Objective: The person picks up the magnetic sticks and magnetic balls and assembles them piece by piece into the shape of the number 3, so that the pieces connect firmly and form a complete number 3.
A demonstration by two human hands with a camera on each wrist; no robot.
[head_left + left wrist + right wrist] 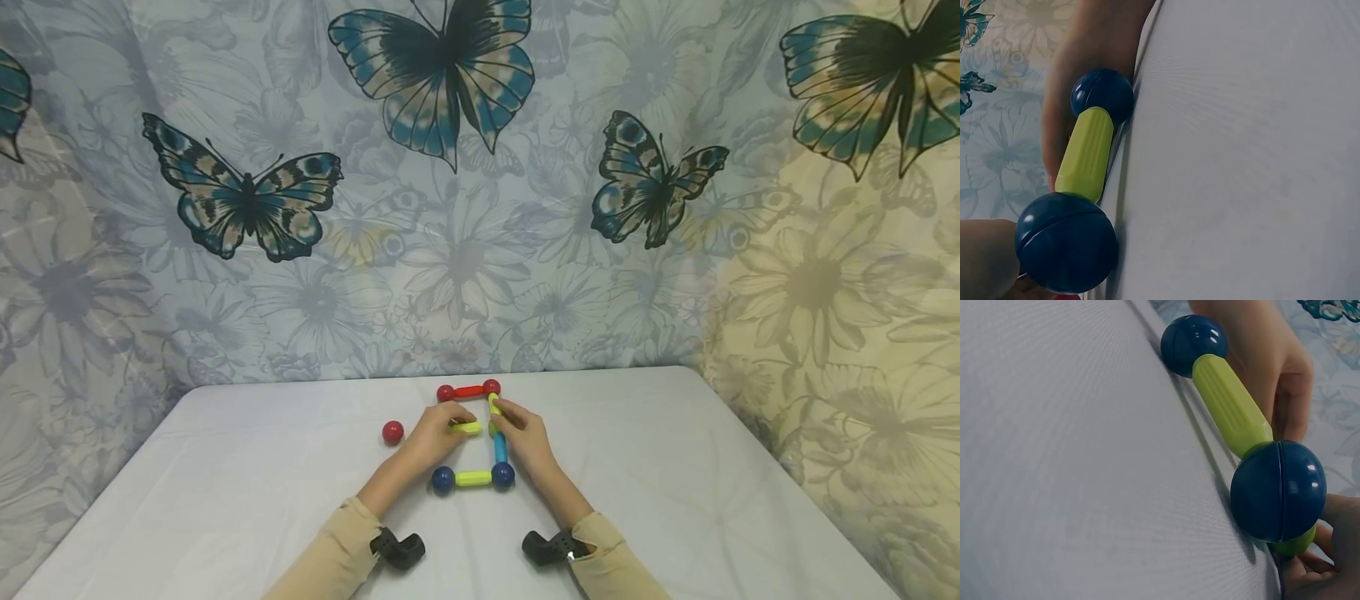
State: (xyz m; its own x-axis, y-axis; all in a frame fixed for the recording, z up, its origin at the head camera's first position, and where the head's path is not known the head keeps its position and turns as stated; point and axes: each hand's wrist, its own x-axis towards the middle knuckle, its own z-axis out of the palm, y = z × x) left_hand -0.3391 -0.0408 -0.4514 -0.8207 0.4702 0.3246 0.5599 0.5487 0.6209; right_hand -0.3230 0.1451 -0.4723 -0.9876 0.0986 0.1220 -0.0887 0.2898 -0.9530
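Note:
My left hand (pixel 431 435) holds a short yellow-green magnetic rod (pixel 468 428), its free end pointing right. The right hand (pixel 527 439) pinches another yellow-green rod (pixel 493 402) below a red ball (pixel 491 387). A green ball (pixel 1295 544), partly hidden, shows by the right fingers in the right wrist view. From there a blue rod (pixel 500 448) runs down to a dark blue ball (pixel 503 475). A yellow-green rod (pixel 473 478) links that ball to a second dark blue ball (pixel 443 480). At the far end, a red rod (pixel 470 392) joins two red balls.
A loose red ball (pixel 393 432) lies left of the left hand. Everything lies on a white-covered table (pixel 660 483). Behind its far edge hangs a butterfly-patterned cloth (pixel 465 275). Each wrist wears a black camera mount (pixel 401 550).

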